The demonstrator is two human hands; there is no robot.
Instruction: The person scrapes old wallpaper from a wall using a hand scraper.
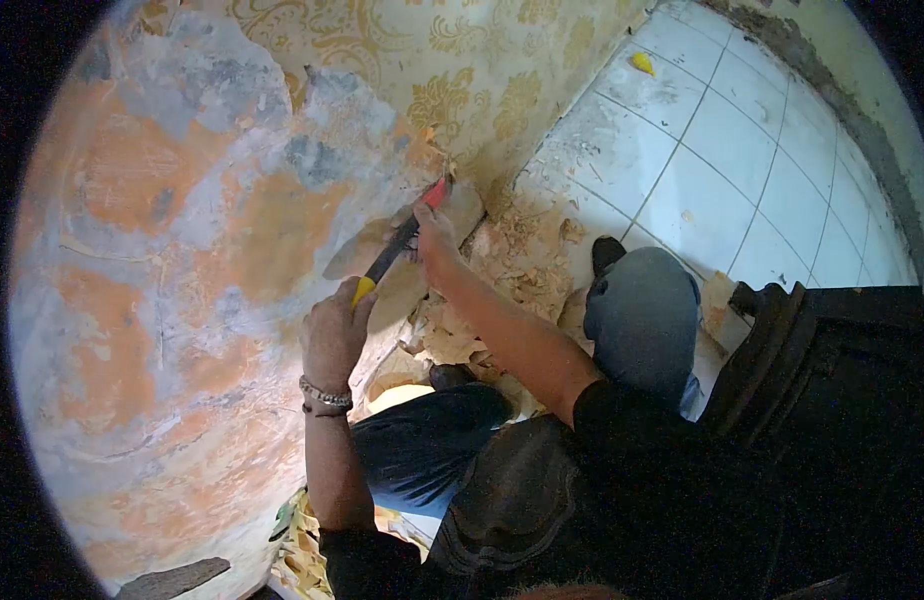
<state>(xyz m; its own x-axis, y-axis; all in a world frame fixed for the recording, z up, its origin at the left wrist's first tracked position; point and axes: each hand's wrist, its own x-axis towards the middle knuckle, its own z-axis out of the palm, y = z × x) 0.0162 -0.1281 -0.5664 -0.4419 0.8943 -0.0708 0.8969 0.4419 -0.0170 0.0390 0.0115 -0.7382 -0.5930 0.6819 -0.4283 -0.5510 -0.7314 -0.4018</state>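
A long-handled scraper (390,252) with a black shaft, a red head and a yellow end slants up to the wall. My left hand (332,338) is closed around its lower end at the yellow part. Further up, my right hand (437,243) grips the scraper near the red head. The scraper's tip meets the edge of the gold-patterned wallpaper (457,95), where a small torn strip sticks out. Left of that edge, the stripped wall (187,200) shows patchy orange, grey and white.
Peeled scraps (522,265) lie heaped along the foot of the wall. White floor tiles (697,200) stretch to the right, with a small yellow object (642,63) on them. Dark carved furniture (832,370) stands close at my right. My bent knees are below my arms.
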